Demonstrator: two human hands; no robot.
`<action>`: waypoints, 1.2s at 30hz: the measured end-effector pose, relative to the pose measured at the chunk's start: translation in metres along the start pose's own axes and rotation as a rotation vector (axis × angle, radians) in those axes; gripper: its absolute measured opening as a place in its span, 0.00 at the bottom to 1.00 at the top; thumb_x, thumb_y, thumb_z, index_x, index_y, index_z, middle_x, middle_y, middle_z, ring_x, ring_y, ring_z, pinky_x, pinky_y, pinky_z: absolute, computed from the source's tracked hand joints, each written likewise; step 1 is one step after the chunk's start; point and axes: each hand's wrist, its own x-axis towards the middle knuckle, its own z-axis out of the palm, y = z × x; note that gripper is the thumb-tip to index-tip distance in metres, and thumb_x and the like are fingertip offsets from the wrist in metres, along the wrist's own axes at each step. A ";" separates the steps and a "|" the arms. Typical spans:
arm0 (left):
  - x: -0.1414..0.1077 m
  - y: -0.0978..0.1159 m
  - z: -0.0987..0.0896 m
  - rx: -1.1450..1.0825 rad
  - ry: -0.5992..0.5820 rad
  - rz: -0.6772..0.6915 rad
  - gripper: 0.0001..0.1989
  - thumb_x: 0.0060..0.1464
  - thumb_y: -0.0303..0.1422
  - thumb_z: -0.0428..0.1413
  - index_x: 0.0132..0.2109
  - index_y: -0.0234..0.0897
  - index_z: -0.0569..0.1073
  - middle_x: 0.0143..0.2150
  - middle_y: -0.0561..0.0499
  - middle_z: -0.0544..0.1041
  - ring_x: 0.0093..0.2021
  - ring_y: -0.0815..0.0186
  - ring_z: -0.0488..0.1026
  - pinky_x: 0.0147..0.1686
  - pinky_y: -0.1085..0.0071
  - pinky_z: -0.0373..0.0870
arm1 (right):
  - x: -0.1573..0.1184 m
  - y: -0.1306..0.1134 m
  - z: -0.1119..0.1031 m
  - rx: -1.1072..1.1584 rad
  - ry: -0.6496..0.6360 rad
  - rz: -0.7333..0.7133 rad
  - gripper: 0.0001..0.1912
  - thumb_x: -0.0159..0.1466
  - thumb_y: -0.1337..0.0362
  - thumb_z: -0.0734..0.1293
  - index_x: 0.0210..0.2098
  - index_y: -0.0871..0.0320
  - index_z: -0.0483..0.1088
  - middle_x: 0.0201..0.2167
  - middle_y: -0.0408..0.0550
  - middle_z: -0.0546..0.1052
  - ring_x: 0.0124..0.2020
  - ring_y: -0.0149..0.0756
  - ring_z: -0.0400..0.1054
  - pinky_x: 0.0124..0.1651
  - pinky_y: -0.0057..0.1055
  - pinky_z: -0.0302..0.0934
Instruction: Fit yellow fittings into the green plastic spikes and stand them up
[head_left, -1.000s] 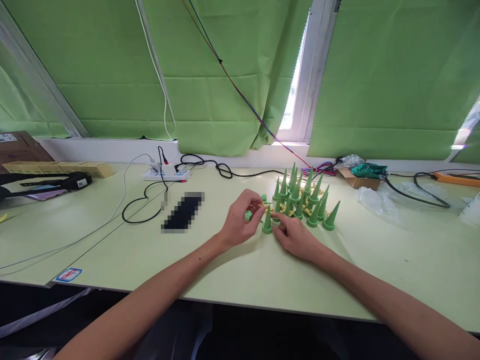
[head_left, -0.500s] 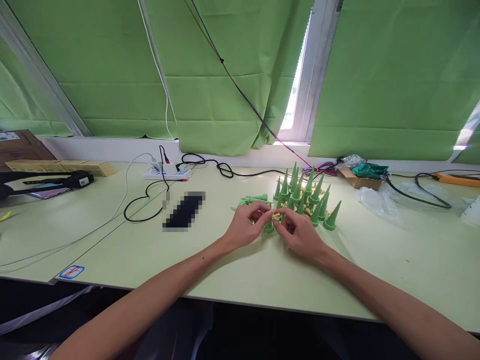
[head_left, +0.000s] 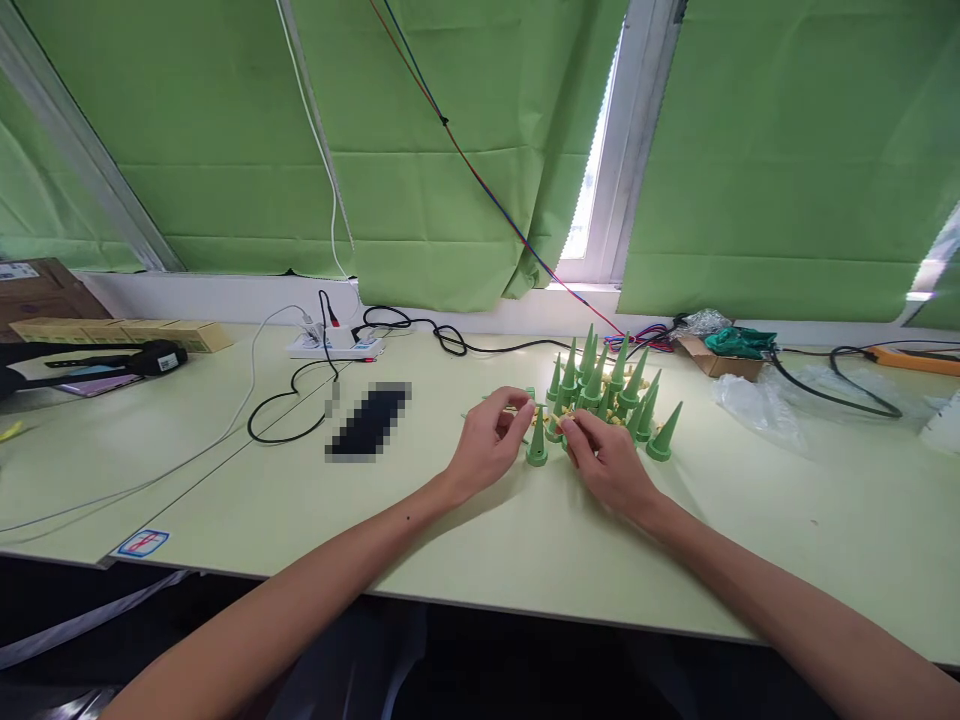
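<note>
One green plastic cone (head_left: 537, 448) with a ring-shaped base stands upright on the table in front of me, between my two hands. My left hand (head_left: 486, 440) is on its left side, with thumb and fingertips pinched together by the cone's tip; what they hold, if anything, is too small to make out. Just right of that cone, my right hand (head_left: 611, 465) is closed in a pinch on a small yellow piece (head_left: 562, 423), mostly covered by the fingers. Behind my hands several similar green cones (head_left: 592, 385) stand in a cluster, with small yellow pieces scattered among them.
A dark pixelated rectangle (head_left: 371, 420) lies left of my hands. Farther back are a white power strip (head_left: 337, 343) and black cables. A small cardboard box (head_left: 720, 358) and crumpled clear plastic (head_left: 757, 405) lie to the right. The table's front edge runs below my forearms.
My hands were together over the front cone, fingers at a yellow piece. They have parted: my right hand has moved right, and the front cone now shows between them.
</note>
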 end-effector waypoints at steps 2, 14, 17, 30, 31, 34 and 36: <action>0.000 0.000 -0.001 0.030 -0.045 -0.031 0.13 0.64 0.42 0.51 0.44 0.37 0.70 0.38 0.51 0.74 0.22 0.75 0.64 0.22 0.75 0.61 | 0.000 0.001 0.000 -0.004 0.032 -0.003 0.19 0.73 0.55 0.55 0.26 0.55 0.58 0.18 0.38 0.63 0.20 0.28 0.55 0.27 0.28 0.50; -0.002 -0.010 0.002 0.223 -0.308 -0.032 0.13 0.55 0.34 0.58 0.47 0.38 0.69 0.38 0.51 0.75 0.19 0.74 0.61 0.19 0.73 0.54 | 0.004 0.002 -0.001 -0.050 0.126 0.003 0.18 0.71 0.55 0.59 0.29 0.57 0.67 0.22 0.42 0.69 0.22 0.31 0.60 0.28 0.28 0.54; -0.003 -0.013 0.003 0.235 -0.336 -0.024 0.09 0.56 0.34 0.57 0.43 0.38 0.68 0.30 0.55 0.70 0.20 0.72 0.62 0.21 0.72 0.54 | 0.003 0.004 0.000 -0.036 0.109 -0.004 0.16 0.70 0.55 0.60 0.32 0.58 0.69 0.23 0.42 0.70 0.22 0.30 0.61 0.28 0.28 0.55; 0.001 -0.006 0.003 -0.026 -0.280 -0.222 0.15 0.59 0.44 0.56 0.33 0.39 0.63 0.20 0.58 0.64 0.18 0.71 0.61 0.18 0.73 0.51 | 0.002 0.003 -0.001 -0.004 0.040 0.010 0.15 0.69 0.55 0.61 0.33 0.57 0.69 0.23 0.43 0.72 0.22 0.31 0.64 0.25 0.28 0.55; 0.001 -0.006 0.003 -0.056 -0.271 -0.250 0.16 0.59 0.45 0.55 0.33 0.39 0.63 0.19 0.58 0.64 0.17 0.71 0.60 0.18 0.73 0.51 | 0.002 0.002 0.000 -0.009 0.036 0.009 0.15 0.69 0.55 0.60 0.32 0.57 0.69 0.22 0.43 0.72 0.22 0.31 0.63 0.25 0.28 0.55; 0.002 -0.006 0.002 -0.137 -0.247 -0.314 0.19 0.60 0.50 0.53 0.32 0.40 0.61 0.16 0.59 0.64 0.16 0.71 0.60 0.17 0.74 0.53 | 0.002 0.002 0.000 -0.020 0.018 0.008 0.14 0.69 0.56 0.60 0.32 0.57 0.68 0.21 0.42 0.70 0.21 0.30 0.61 0.26 0.28 0.54; 0.003 -0.006 0.003 -0.164 -0.232 -0.327 0.20 0.61 0.51 0.52 0.32 0.40 0.61 0.15 0.59 0.63 0.15 0.71 0.60 0.17 0.73 0.53 | 0.002 0.002 0.000 -0.023 0.003 0.008 0.14 0.69 0.56 0.60 0.32 0.57 0.68 0.21 0.42 0.69 0.22 0.30 0.61 0.26 0.28 0.54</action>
